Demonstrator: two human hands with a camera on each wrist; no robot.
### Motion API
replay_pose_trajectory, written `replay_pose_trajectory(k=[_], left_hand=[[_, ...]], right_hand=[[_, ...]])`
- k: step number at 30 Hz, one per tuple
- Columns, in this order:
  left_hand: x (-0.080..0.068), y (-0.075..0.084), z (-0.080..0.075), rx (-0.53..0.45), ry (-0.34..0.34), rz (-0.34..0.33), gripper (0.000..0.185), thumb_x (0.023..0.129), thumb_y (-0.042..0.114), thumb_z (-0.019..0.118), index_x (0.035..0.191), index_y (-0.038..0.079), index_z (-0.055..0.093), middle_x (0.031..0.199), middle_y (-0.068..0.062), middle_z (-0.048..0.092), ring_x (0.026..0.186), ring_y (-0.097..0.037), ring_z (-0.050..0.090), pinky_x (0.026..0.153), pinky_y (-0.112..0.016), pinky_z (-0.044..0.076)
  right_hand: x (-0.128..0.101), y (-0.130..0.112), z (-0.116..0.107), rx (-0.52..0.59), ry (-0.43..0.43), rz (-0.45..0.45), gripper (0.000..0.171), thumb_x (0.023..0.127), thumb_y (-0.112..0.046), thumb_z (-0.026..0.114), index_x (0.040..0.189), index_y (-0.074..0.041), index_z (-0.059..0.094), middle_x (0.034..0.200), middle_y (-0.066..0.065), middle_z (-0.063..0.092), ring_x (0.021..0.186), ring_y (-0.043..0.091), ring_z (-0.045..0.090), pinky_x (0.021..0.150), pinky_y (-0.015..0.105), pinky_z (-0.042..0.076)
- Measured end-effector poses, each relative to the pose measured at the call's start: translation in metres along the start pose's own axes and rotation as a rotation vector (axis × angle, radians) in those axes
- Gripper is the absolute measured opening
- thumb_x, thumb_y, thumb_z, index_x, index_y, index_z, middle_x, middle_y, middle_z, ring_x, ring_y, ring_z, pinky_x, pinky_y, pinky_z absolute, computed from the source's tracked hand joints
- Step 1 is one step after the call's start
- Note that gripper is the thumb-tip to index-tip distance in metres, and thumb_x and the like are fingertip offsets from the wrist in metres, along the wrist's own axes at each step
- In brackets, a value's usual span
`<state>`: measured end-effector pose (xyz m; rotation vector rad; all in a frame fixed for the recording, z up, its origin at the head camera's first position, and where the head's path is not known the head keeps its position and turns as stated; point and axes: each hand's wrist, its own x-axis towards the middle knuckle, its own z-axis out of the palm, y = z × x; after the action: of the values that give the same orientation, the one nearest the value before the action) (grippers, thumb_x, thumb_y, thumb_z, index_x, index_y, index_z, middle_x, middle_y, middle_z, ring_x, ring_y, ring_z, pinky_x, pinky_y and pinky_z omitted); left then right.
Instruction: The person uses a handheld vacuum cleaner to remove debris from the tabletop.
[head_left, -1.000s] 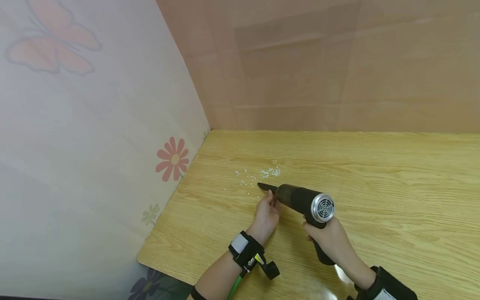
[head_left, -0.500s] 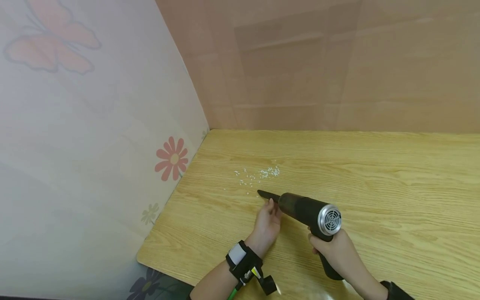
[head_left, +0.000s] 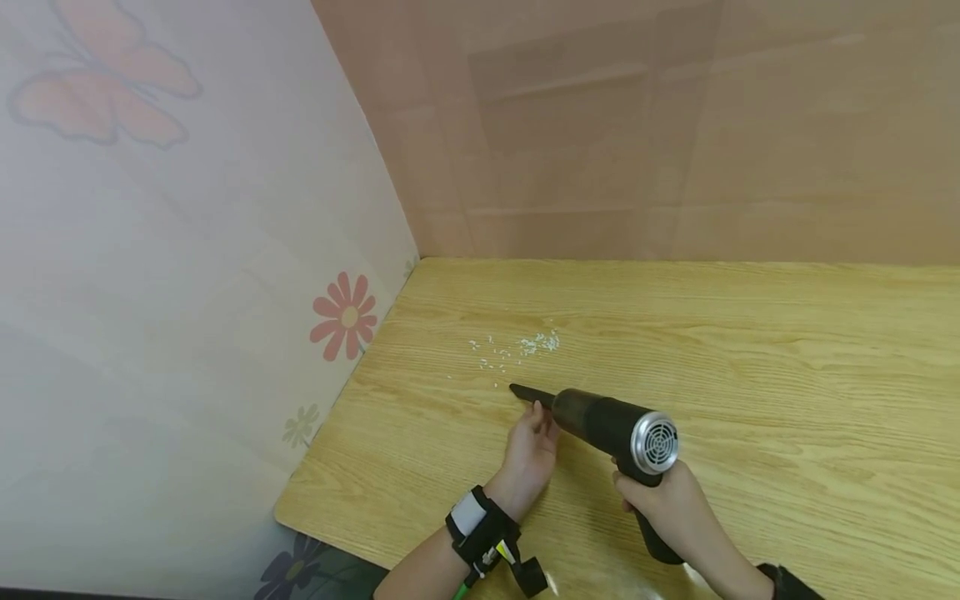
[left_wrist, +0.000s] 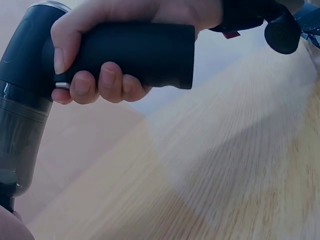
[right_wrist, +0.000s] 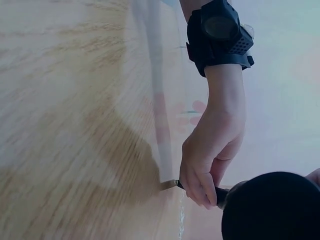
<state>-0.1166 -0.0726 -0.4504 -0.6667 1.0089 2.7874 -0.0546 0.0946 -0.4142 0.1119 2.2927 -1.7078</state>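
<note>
Landmark for all positions: the light wooden table point(head_left: 750, 350) with visible grain.

Left of the table's left edge stands a pale wall panel printed with a red flower point(head_left: 343, 317) and an orange butterfly point(head_left: 97, 75).

On the table, toward its left side and partway back, lies a small scatter of white grains point(head_left: 525, 346).

Just in front of the grains, the left hand point(head_left: 531, 446) rests with its fingers curled round the thin black nozzle point(head_left: 531, 394) at its base; the right wrist view shows the fingertips point(right_wrist: 200, 187) wrapped about the nozzle. A black wrist strap point(head_left: 480, 529) sits on that forearm near the table's front edge.

The nozzle belongs to a black handheld vacuum with a smoky translucent barrel and a silver rear grille point(head_left: 611, 423), held low over the table, tip pointing left toward the grains and not reaching them.

Right of the left hand, the right hand point(head_left: 663, 496) grips the vacuum's black handle point(left_wrist: 140, 52); in the left wrist view all the fingers wrap round it.
</note>
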Motion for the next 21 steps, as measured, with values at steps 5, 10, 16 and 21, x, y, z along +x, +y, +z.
replay_pose_trajectory(k=[5,10,16,21], left_hand=[[0.002,0.004,-0.002,0.012,0.010,0.012,0.032,0.103,0.011,0.040,0.133,0.001,0.034,0.094,0.006,0.056,0.086,-0.001,0.059,0.086,-0.014,0.051],[0.006,0.009,-0.003,0.008,0.022,0.015,0.040,0.102,0.012,0.041,0.138,-0.001,0.030,0.093,0.006,0.057,0.086,-0.001,0.060,0.085,-0.013,0.051],[0.011,0.014,-0.004,-0.011,0.035,0.034,0.008,0.102,0.011,0.043,0.108,0.007,0.046,0.089,0.006,0.058,0.082,-0.002,0.061,0.083,-0.014,0.052],[0.012,0.015,-0.006,-0.004,0.055,0.044,0.008,0.102,0.011,0.043,0.107,0.008,0.048,0.089,0.006,0.059,0.083,-0.002,0.061,0.084,-0.015,0.052]], right_hand=[[0.002,-0.003,0.004,0.022,-0.001,-0.040,0.026,0.084,-0.006,0.061,0.106,0.007,0.055,0.074,0.005,0.059,0.057,0.013,0.055,0.057,0.024,0.049],[0.007,-0.005,0.008,0.023,0.000,-0.039,0.026,0.083,-0.007,0.061,0.106,0.005,0.057,0.070,0.003,0.058,0.057,0.013,0.056,0.057,0.024,0.048],[0.014,-0.005,0.012,0.032,-0.005,-0.047,0.028,0.084,-0.009,0.061,0.108,0.005,0.057,0.074,0.004,0.060,0.059,0.015,0.058,0.059,0.025,0.049],[0.015,-0.006,0.014,0.063,-0.019,-0.067,0.027,0.083,-0.007,0.060,0.107,0.006,0.056,0.074,0.005,0.059,0.059,0.014,0.057,0.058,0.025,0.050]])
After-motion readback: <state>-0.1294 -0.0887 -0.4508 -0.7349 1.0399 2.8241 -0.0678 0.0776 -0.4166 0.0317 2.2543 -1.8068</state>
